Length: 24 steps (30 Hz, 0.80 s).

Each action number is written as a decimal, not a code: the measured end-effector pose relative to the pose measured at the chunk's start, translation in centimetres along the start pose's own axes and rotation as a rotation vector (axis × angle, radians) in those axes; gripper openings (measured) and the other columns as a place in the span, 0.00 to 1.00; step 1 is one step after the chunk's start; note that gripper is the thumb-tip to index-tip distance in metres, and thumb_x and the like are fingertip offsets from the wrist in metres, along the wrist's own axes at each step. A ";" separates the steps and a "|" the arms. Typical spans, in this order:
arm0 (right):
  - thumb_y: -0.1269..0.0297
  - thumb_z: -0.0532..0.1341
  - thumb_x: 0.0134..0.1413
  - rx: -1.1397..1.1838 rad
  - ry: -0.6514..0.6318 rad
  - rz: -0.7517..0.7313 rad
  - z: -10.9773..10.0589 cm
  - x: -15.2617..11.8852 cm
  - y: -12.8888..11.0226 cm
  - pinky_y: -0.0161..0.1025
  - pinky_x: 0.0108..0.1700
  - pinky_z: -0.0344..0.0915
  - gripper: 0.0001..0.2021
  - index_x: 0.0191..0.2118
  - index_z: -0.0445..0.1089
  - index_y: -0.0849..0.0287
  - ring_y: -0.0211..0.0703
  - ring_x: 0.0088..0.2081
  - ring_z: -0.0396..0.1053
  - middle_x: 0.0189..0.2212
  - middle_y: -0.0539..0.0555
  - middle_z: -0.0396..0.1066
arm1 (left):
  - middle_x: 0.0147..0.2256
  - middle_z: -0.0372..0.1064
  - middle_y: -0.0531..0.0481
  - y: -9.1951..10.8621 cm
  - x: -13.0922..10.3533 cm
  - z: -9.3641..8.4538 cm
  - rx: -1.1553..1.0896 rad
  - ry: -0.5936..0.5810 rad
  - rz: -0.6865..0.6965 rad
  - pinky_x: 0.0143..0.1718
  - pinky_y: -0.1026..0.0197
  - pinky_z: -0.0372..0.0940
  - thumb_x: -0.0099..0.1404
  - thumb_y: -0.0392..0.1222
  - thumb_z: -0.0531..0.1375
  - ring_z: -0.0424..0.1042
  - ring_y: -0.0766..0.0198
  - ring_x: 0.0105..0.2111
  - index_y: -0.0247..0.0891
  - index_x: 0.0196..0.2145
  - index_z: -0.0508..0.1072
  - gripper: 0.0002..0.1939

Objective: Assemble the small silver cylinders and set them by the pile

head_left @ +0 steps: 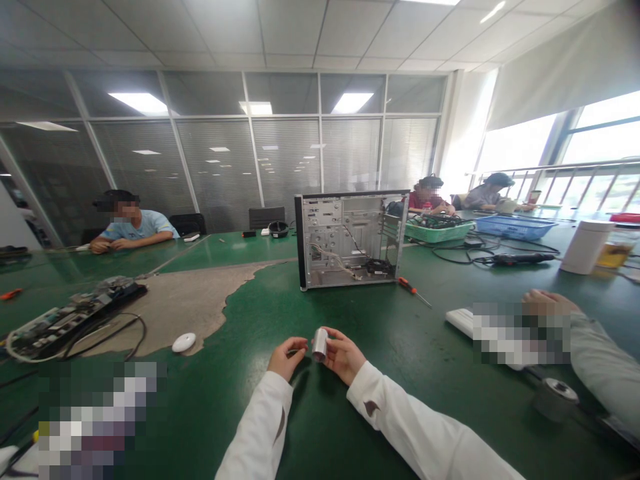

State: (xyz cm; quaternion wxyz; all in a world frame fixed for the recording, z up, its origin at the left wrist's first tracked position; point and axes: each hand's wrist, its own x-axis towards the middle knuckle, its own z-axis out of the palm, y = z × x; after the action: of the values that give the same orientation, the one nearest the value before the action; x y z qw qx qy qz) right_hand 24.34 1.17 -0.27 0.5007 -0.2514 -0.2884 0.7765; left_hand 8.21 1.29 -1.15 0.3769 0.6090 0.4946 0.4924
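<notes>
My right hand (345,359) holds a small shiny silver cylinder (319,345) between thumb and fingers, above the green tabletop. The cylinder is tilted slightly, and its darker lower end faces me. Just left of it is my left hand (287,359), its fingers curled in toward the thumb near the cylinder's side. Anything inside that pinch is too small to make out. Beyond both hands stands an open computer case (353,240), its side panel off and cables showing inside. An orange-handled screwdriver (407,285) lies by the case's right corner.
Circuit boards with cables (80,317) lie at left, near a white round disc (184,343). A co-worker's hand (550,303) rests at right, near a metal cylinder (556,399). Green (440,231) and blue baskets (515,227) stand farther back. Other people sit around the table.
</notes>
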 end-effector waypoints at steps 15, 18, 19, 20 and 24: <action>0.66 0.56 0.42 -0.006 -0.149 0.166 0.2 -0.5 0.0 0.33 0.26 0.58 0.14 0.39 0.60 0.60 0.37 0.26 0.66 0.25 0.53 0.68 | 0.45 0.54 0.47 3.2 -1.5 0.8 0.152 -0.158 0.263 0.28 0.66 0.62 0.43 0.27 0.53 0.60 0.59 0.42 0.46 0.46 0.59 0.31; 0.65 0.55 0.43 0.027 -0.159 0.179 0.1 -0.5 0.0 0.33 0.26 0.58 0.12 0.38 0.59 0.60 0.37 0.26 0.67 0.25 0.53 0.68 | 0.46 0.53 0.47 3.4 -1.6 0.9 0.165 -0.173 0.286 0.31 0.63 0.63 0.42 0.27 0.55 0.58 0.56 0.44 0.45 0.44 0.62 0.29; 0.65 0.55 0.44 0.035 -0.160 0.181 0.1 -0.5 0.0 0.33 0.27 0.58 0.12 0.37 0.59 0.60 0.38 0.27 0.67 0.25 0.53 0.68 | 0.46 0.53 0.47 3.5 -1.6 1.0 0.179 -0.182 0.295 0.33 0.62 0.63 0.42 0.28 0.56 0.57 0.55 0.45 0.44 0.43 0.63 0.28; 0.65 0.55 0.44 0.041 -0.160 0.181 0.0 -0.4 0.1 0.33 0.27 0.59 0.11 0.37 0.59 0.61 0.38 0.27 0.67 0.26 0.53 0.68 | 0.46 0.53 0.47 3.5 -1.6 1.0 0.198 -0.191 0.306 0.35 0.60 0.62 0.42 0.28 0.57 0.57 0.55 0.46 0.44 0.42 0.64 0.26; 0.65 0.54 0.44 0.057 -0.173 0.215 -0.2 -0.2 0.2 0.32 0.28 0.59 0.11 0.36 0.60 0.63 0.36 0.28 0.66 0.25 0.53 0.68 | 0.45 0.57 0.47 3.9 -1.7 1.0 0.282 -0.176 0.351 0.43 0.55 0.57 0.43 0.29 0.59 0.56 0.55 0.47 0.43 0.39 0.67 0.23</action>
State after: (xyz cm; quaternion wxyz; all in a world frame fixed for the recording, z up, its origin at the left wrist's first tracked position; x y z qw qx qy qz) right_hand 24.40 0.91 -0.51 0.3948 -0.1985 -0.2796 0.8524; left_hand 10.04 -1.23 1.87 0.2381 0.7728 0.4103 0.4215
